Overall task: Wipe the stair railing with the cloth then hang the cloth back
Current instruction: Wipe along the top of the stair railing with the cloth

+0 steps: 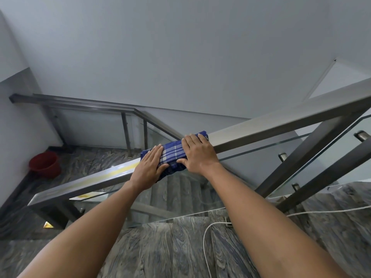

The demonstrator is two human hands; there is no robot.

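A flat steel stair railing (pixel 271 125) slopes from upper right down to lower left across the view. A blue and white checked cloth (pixel 174 152) is draped over its top near the middle. My left hand (pixel 149 167) presses flat on the cloth's lower left end, fingers together. My right hand (pixel 198 153) lies on its upper right end, thumb hooked over the near edge of the rail. A yellowish streak (pixel 112 173) runs along the rail's top, just left of my left hand.
Glass panels (pixel 251 163) hang below the rail on steel posts (pixel 301 157). Marble steps (pixel 180 197) descend beyond. A red bucket (pixel 45 164) stands on the lower landing at left. A white cable (pixel 206 237) runs over the floor at my feet.
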